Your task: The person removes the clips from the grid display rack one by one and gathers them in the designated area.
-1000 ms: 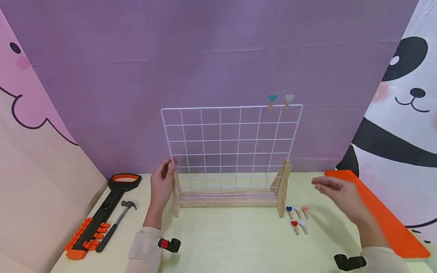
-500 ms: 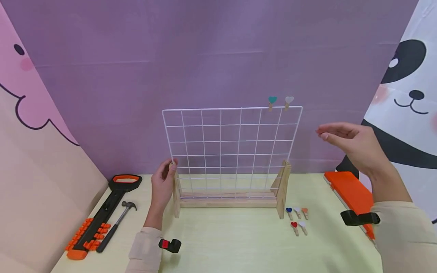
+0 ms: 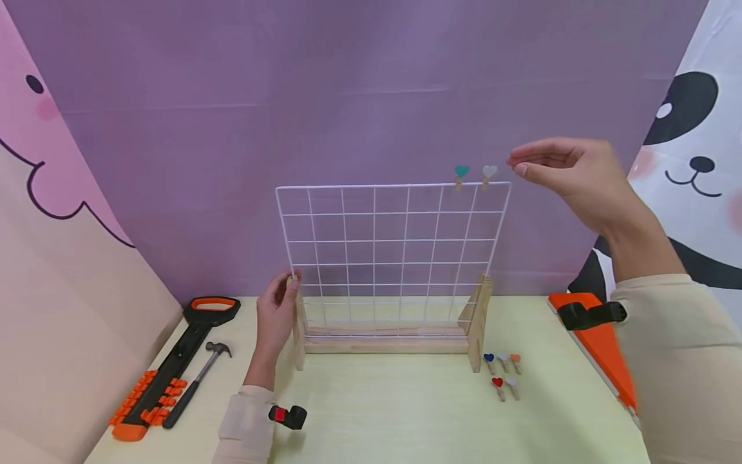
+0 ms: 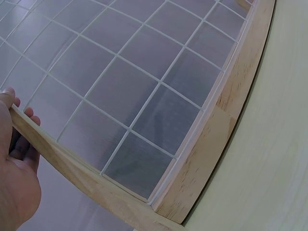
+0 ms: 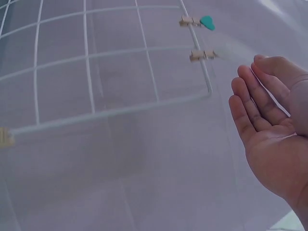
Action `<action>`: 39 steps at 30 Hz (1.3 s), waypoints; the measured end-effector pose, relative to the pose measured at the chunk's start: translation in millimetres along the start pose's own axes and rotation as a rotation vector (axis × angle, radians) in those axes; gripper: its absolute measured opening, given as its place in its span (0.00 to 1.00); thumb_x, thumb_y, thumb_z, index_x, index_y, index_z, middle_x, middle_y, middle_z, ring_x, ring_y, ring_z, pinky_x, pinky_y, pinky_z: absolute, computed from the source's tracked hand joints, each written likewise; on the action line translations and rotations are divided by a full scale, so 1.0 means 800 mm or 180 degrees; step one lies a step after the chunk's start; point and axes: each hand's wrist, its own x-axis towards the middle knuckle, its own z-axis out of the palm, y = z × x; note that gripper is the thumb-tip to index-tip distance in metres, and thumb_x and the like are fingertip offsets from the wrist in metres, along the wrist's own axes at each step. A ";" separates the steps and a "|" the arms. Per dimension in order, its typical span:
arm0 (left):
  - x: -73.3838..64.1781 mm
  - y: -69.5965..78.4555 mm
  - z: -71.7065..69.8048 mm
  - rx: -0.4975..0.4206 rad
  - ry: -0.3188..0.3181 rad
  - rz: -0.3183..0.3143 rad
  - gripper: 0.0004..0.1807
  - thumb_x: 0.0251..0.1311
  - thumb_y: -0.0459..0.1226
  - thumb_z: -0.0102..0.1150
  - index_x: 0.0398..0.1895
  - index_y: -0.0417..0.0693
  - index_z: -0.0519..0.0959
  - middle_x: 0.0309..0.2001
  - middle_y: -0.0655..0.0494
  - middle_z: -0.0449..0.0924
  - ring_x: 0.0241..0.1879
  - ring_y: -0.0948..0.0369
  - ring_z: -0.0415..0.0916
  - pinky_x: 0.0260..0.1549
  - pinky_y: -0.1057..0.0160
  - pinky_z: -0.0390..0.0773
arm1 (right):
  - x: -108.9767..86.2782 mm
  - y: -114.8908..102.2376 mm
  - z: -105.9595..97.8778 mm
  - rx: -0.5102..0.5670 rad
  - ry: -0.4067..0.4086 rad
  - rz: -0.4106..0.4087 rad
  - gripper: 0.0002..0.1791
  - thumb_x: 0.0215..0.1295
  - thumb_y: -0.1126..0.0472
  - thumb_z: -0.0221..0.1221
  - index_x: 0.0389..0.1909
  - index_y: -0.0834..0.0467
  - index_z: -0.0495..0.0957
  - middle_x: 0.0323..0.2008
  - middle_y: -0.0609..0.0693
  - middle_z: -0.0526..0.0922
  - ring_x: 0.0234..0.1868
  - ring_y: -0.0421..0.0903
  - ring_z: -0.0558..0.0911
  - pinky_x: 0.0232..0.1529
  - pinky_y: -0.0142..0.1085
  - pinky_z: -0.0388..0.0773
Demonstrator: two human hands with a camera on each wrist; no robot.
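A white wire grid stands upright in a wooden stand. My left hand grips the top of the stand's left post; in the left wrist view the thumb and fingers lie on either side of the wood. Two small clothespins sit on the grid's top bar near its right corner: one with a teal heart, one with a white heart. Just right of the white one hovers my right hand, fingers nearly straight and holding nothing, as the right wrist view also shows.
Right of the stand lie several heart clothespins: blue, orange, red and two white. A saw in a black sheath and a claw hammer lie at the left. An orange flat object is at the right.
My right hand has risen from above the table on the right to the height of the grid's top bar, and moved left over the last half second. My left hand stays put.
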 end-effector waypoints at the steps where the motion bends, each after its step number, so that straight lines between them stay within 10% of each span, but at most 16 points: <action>1: 0.000 0.000 0.000 0.0001 0.0009 -0.0016 0.18 0.75 0.36 0.57 0.63 0.39 0.79 0.61 0.39 0.81 0.56 0.74 0.79 0.59 0.80 0.75 | 0.004 -0.004 0.002 0.0025 -0.0023 -0.0030 0.22 0.69 0.50 0.67 0.61 0.52 0.83 0.47 0.30 0.87 0.54 0.31 0.81 0.50 0.16 0.75; 11: -0.001 -0.002 0.006 -0.0010 -0.0036 -0.0058 0.19 0.75 0.36 0.56 0.65 0.37 0.77 0.63 0.38 0.81 0.56 0.75 0.78 0.60 0.81 0.73 | 0.030 -0.018 0.020 0.0558 -0.0320 -0.0185 0.18 0.68 0.60 0.68 0.56 0.60 0.84 0.44 0.37 0.90 0.48 0.33 0.87 0.50 0.18 0.79; 39: -0.001 -0.001 0.003 0.0076 -0.0073 -0.0004 0.19 0.76 0.38 0.56 0.64 0.40 0.77 0.63 0.39 0.81 0.58 0.74 0.78 0.59 0.81 0.73 | 0.046 -0.037 0.048 -0.0008 -0.0562 0.0148 0.17 0.66 0.53 0.70 0.54 0.52 0.87 0.37 0.34 0.91 0.47 0.38 0.85 0.46 0.26 0.78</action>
